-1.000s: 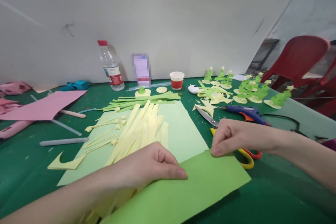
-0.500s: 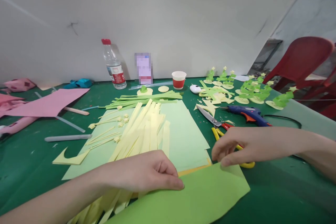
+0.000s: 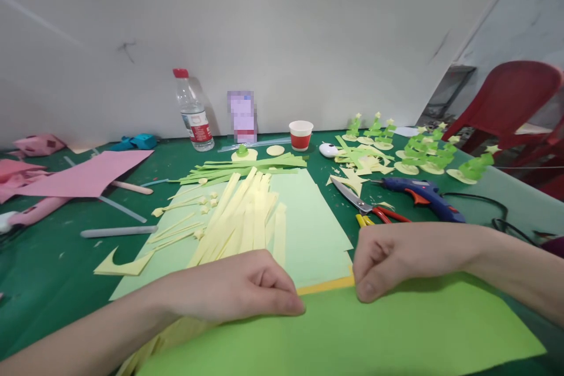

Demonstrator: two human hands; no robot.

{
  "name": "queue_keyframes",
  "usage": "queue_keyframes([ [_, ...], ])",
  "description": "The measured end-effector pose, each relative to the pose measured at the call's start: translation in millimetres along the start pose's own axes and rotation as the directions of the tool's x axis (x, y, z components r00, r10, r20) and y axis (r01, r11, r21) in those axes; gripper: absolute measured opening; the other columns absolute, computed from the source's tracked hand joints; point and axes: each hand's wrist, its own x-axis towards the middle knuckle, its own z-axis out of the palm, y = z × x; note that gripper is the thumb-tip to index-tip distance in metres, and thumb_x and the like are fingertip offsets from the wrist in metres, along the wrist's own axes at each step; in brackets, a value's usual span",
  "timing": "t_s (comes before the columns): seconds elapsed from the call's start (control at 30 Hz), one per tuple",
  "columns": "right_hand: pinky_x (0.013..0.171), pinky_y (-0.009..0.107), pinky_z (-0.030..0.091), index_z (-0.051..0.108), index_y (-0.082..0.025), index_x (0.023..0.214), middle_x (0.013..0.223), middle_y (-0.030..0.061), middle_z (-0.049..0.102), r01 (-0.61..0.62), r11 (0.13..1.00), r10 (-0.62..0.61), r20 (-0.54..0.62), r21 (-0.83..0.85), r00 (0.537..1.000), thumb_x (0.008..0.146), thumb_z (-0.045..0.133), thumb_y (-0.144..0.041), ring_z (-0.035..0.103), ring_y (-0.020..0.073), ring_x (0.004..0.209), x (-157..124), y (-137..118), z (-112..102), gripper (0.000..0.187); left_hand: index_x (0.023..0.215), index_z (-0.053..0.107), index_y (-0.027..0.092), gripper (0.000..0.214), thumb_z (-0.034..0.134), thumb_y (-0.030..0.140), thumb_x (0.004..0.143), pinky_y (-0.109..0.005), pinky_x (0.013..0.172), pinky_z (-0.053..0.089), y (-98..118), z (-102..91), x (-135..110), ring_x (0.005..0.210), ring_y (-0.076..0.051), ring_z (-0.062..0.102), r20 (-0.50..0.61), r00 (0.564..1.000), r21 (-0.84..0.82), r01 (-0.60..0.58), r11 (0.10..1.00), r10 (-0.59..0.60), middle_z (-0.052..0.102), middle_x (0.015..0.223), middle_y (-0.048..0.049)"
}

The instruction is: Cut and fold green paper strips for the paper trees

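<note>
A large sheet of green paper (image 3: 335, 335) spans the front of the view, its far edge pinched by both hands. My left hand (image 3: 247, 288) is closed with the thumb on top of that edge. To its right, my right hand (image 3: 392, 258) is likewise closed on the edge, fingers curled under. Pale yellow paper strips (image 3: 247, 211) lie in a heap just beyond my left hand. They rest on light green sheets (image 3: 317, 229). A strip of orange-yellow (image 3: 326, 286) shows between the hands. Behind my right hand lie scissors (image 3: 352, 194), their handles partly hidden.
A blue glue gun (image 3: 423, 194) lies at right, near paper scraps (image 3: 363, 158) and several small green paper spirals with stars (image 3: 427, 150). A bottle (image 3: 196, 120), a phone (image 3: 242, 117) and a paper cup (image 3: 301, 136) stand along the wall. Pink paper (image 3: 88, 173) lies left.
The green sheet now reaches farther right, and its right end spreads wider. My right hand has tightened from a loose hold to a closed pinch. My left hand has barely moved.
</note>
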Motion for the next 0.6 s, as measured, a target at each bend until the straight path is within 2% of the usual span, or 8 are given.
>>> queue_keyframes([
  [0.13, 0.044, 0.026, 0.012, 0.027, -0.018, 0.045, 0.044, -0.0089, 0.015, 0.014, 1.0, -0.014, 0.025, -0.005, 1.0, 0.077, 0.053, -0.031, 0.013, 0.0052, 0.041, -12.7, 13.7, -7.4, 0.044, 0.051, 0.023, 0.019, 0.045, 0.051, 0.036, 0.082, -0.026, 0.039, 0.009, -10.3, -3.5, -9.1, 0.041, -0.008, 0.011, -0.016, 1.0, -0.02, -0.023, 1.0, 0.023, 0.014, 0.048, 0.0071],
  [0.23, 0.046, 0.026, 0.014, 0.031, -0.017, 0.049, 0.05, -0.0071, 0.018, -0.013, 0.99, 0.013, -0.006, -0.141, 1.0, 0.083, 0.045, -0.029, 0.014, 0.0064, 0.045, -19.3, 13.1, -10.8, 0.039, 0.052, 0.022, 0.019, 0.046, 0.051, 0.036, 0.082, -0.026, 0.04, 0.009, -12.4, -4.6, -9.7, 0.042, -0.008, 0.01, -0.045, 0.998, -0.019, -0.045, 0.999, 0.044, 0.013, 0.049, 0.0072],
  [0.3, 0.048, 0.024, 0.02, 0.045, -0.016, 0.058, 0.056, -0.0052, 0.029, -0.068, 0.964, 0.051, -0.075, -0.257, 0.996, 0.085, 0.042, -0.029, 0.023, 0.007, 0.049, -19.1, 6.6, -10.0, 0.03, 0.052, 0.025, 0.019, 0.043, 0.05, 0.037, 0.083, -0.026, 0.039, 0.01, -9.4, -4.4, -7.0, 0.041, -0.008, 0.012, -0.055, 0.998, -0.005, -0.035, 0.999, 0.035, 0.015, 0.048, 0.0074],
  [0.37, 0.052, 0.021, 0.026, 0.057, -0.016, 0.076, 0.067, -0.0027, 0.045, -0.113, 0.941, 0.07, -0.146, -0.319, 0.987, 0.083, 0.045, -0.031, 0.036, 0.008, 0.057, -15.2, -2.5, -6.2, 0.02, 0.053, 0.028, 0.019, 0.042, 0.049, 0.038, 0.083, -0.025, 0.039, 0.011, -3.8, -3.5, -3.0, 0.04, -0.007, 0.013, -0.054, 0.998, 0.008, -0.019, 1.0, 0.019, 0.017, 0.047, 0.0076],
  [0.43, 0.053, 0.02, 0.03, 0.06, -0.016, 0.081, 0.071, -0.0014, 0.051, -0.107, 0.94, 0.049, -0.183, -0.323, 0.982, 0.081, 0.048, -0.03, 0.041, 0.0087, 0.062, -9.3, -10.6, -0.2, 0.019, 0.053, 0.028, 0.019, 0.042, 0.048, 0.039, 0.083, -0.025, 0.039, 0.012, 2.4, -2.3, 0.8, 0.041, -0.007, 0.014, -0.041, 0.999, 0.024, -0.017, 1.0, 0.018, 0.018, 0.047, 0.0076],
  [0.47, 0.052, 0.019, 0.029, 0.06, -0.015, 0.076, 0.066, -0.0021, 0.049, -0.082, 0.944, 0.021, -0.191, -0.318, 0.981, 0.081, 0.048, -0.028, 0.04, 0.008, 0.059, -6.5, -13.3, 2.8, 0.018, 0.052, 0.027, 0.019, 0.042, 0.048, 0.039, 0.083, -0.024, 0.039, 0.012, 4.9, -1.7, 2.1, 0.041, -0.008, 0.014, -0.029, 0.999, 0.032, -0.019, 0.999, 0.02, 0.018, 0.047, 0.0075],
  [0.53, 0.046, 0.019, 0.025, 0.051, -0.015, 0.059, 0.054, -0.0045, 0.035, -0.018, 0.947, -0.045, -0.189, -0.32, 0.981, 0.081, 0.045, -0.024, 0.029, 0.0062, 0.05, -2.9, -14.6, 7.7, 0.025, 0.052, 0.026, 0.019, 0.043, 0.049, 0.037, 0.083, -0.024, 0.039, 0.012, 7.7, -1.1, 2.9, 0.042, -0.008, 0.014, -0.016, 1.0, 0.043, -0.023, 0.999, 0.024, 0.018, 0.048, 0.0073],
  [0.6, 0.043, 0.02, 0.021, 0.042, -0.015, 0.052, 0.051, -0.0053, 0.024, 0.004, 0.931, -0.079, -0.192, -0.364, 0.978, 0.082, 0.043, -0.024, 0.021, 0.0059, 0.046, -4.3, -10.4, 9.7, 0.032, 0.051, 0.024, 0.019, 0.043, 0.05, 0.035, 0.082, -0.025, 0.04, 0.012, 6.9, -1.5, 1.2, 0.042, -0.008, 0.014, -0.011, 1.0, 0.045, -0.024, 0.999, 0.025, 0.017, 0.049, 0.0072],
])
